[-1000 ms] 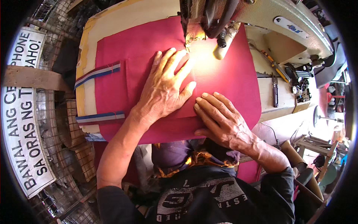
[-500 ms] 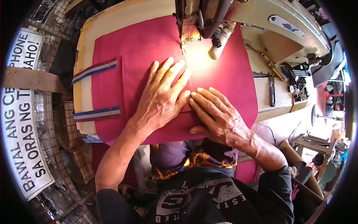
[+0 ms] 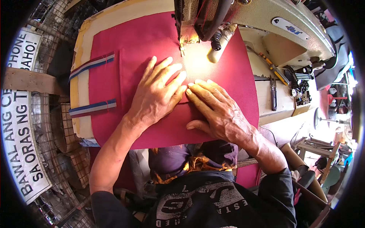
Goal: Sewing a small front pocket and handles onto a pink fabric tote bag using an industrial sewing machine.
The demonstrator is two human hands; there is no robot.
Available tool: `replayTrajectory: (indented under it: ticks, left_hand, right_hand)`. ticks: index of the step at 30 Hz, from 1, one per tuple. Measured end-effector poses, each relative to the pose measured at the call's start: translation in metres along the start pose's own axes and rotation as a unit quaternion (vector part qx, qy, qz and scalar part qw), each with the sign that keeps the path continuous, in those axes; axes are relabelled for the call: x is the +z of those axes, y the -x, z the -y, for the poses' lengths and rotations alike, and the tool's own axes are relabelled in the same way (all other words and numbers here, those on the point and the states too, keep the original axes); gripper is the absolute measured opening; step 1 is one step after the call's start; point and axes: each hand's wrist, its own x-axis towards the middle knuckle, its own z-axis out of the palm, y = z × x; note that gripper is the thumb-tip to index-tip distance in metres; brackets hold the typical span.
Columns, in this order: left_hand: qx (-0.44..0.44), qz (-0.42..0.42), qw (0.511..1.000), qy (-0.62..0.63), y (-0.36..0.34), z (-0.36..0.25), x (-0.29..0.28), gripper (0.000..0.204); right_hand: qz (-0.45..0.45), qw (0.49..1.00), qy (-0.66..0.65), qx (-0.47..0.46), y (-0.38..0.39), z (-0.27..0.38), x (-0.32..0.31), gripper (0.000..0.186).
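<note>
A large dark-red sheet of fabric [image 3: 152,135] lies flat under the head of a sewing machine [image 3: 243,17]. My left hand [image 3: 156,87] rests on it with fingers spread, pointing toward the presser foot [image 3: 183,47]. My right hand [image 3: 218,106] lies flat beside it, fingers together and thumb out. The fingertips of the right hand are close to the left thumb. Two striped straps, an upper one [image 3: 91,66] and a lower one [image 3: 93,108], stick out on the left of the fabric. A lamp lights the cloth near the foot.
Right of the fabric lie a yellow-and-black cutter [image 3: 276,70] and dark thread snips [image 3: 273,95], beside a bobbin winder part [image 3: 302,89]. A wire mesh [image 3: 51,125] with a white sign [image 3: 24,152] stands at the left. Wooden pieces [image 3: 319,150] are stacked at the lower right.
Fabric, machine and hands all appear slightly farther left in the view. My hands stay flat on the fabric, the right one a little farther up relative to the left.
</note>
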Motion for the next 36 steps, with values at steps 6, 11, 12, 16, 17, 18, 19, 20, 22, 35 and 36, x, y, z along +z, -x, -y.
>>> replayTrajectory:
  ticks: [6, 11, 12, 16, 17, 18, 19, 20, 22, 35, 36]
  left_hand:
    - [0.014, -0.028, 1.0, 0.001, -0.006, 0.003, 0.0, 0.029]
    - [0.028, -0.043, 0.999, -0.007, -0.012, 0.021, 0.008, 0.025]
    - [0.026, -0.043, 0.999, -0.007, -0.012, 0.022, 0.008, 0.025]
    - [0.026, -0.052, 0.998, 0.015, -0.014, 0.022, 0.011, 0.024]
    - [0.026, -0.057, 0.998, 0.018, -0.014, 0.022, 0.011, 0.024]
    - [0.026, -0.056, 0.998, 0.017, -0.015, 0.022, 0.009, 0.024]
    - [0.022, -0.05, 0.998, 0.016, -0.016, 0.02, 0.007, 0.028]
    - [0.017, -0.044, 0.999, 0.016, -0.016, 0.02, 0.006, 0.032]
    - [0.025, -0.053, 0.998, 0.014, -0.016, 0.022, 0.009, 0.028]
    - [0.043, -0.074, 0.996, 0.017, -0.022, 0.029, 0.008, 0.024]
    - [0.043, -0.076, 0.996, 0.016, -0.023, 0.029, 0.008, 0.024]
  right_hand:
    - [0.0, 1.0, 0.005, 0.009, -0.004, -0.002, -0.002, 0.07]
    - [-0.003, 1.0, -0.01, 0.011, -0.016, -0.012, 0.004, 0.07]
    - [-0.012, 1.0, -0.02, 0.01, -0.018, -0.014, 0.005, 0.072]
    - [-0.014, 1.0, -0.02, 0.01, -0.018, -0.016, 0.003, 0.071]
    - [-0.009, 1.0, -0.018, 0.009, -0.017, -0.017, 0.003, 0.07]
    - [-0.005, 1.0, -0.015, 0.009, -0.017, -0.017, 0.002, 0.07]
    - [-0.006, 1.0, -0.016, 0.01, -0.018, -0.016, 0.002, 0.07]
    - [-0.006, 1.0, -0.02, 0.01, -0.019, -0.016, 0.0, 0.069]
    - [-0.007, 1.0, -0.025, 0.01, -0.02, -0.018, 0.001, 0.069]
    - [-0.009, 1.0, -0.02, 0.015, -0.026, -0.021, 0.005, 0.067]
    - [-0.002, 1.0, -0.018, 0.023, -0.026, -0.021, 0.005, 0.067]
